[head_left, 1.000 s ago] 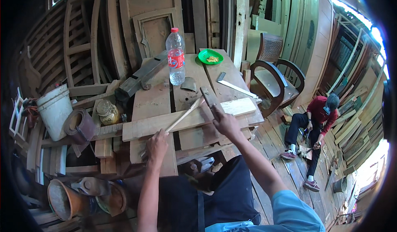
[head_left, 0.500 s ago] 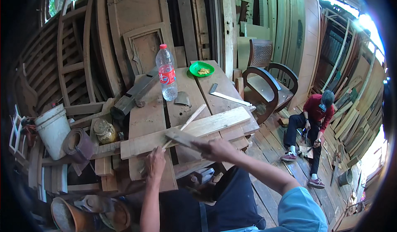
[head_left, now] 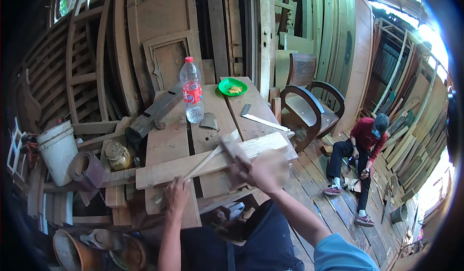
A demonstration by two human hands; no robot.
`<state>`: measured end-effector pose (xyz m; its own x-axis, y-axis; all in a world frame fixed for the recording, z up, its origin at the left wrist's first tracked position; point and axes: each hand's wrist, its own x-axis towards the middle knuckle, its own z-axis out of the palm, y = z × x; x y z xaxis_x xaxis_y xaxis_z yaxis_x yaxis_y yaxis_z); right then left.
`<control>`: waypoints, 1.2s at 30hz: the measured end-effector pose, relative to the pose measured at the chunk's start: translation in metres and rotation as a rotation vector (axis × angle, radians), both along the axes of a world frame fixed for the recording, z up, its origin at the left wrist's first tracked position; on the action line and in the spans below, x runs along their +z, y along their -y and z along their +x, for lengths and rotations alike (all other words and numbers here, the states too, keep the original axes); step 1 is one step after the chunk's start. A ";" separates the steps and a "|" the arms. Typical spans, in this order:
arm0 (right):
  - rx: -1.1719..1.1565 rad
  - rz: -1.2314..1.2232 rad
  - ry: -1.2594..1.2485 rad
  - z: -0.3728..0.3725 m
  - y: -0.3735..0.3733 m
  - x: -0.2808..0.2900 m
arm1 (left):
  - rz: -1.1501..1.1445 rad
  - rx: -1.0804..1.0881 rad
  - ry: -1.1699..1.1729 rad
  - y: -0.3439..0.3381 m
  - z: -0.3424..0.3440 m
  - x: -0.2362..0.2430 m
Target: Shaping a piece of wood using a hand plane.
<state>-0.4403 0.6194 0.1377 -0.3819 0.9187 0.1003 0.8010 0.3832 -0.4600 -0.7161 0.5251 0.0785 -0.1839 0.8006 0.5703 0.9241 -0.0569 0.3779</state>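
Note:
My left hand (head_left: 177, 193) pinches the lower end of a thin pale wooden strip (head_left: 205, 162), at the near edge of a wide board. The strip slants up and away to the right across that pale board (head_left: 162, 171), which lies over the planked worktable (head_left: 166, 145). Blurred by motion, my right hand (head_left: 268, 171) grips a flat, brownish block (head_left: 234, 150), whose far end crosses the upper part of the strip. Whether the block touches the strip there I cannot tell.
On the table stand a plastic bottle (head_left: 192, 94) with a red cap, a green dish (head_left: 233, 87) and a try square (head_left: 263, 120). A white bucket (head_left: 58, 150) and a glass jar (head_left: 117, 154) are at left. A person in red (head_left: 368, 138) sits at right near a wooden chair (head_left: 309, 111).
My right hand and the block have moved right and away along the strip, from near my left hand to its upper part. My left hand still holds the strip; the whole view has shifted slightly.

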 end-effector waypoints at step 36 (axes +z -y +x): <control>-0.150 -0.045 -0.061 0.000 0.023 -0.009 | -0.021 0.070 0.054 -0.001 -0.005 -0.002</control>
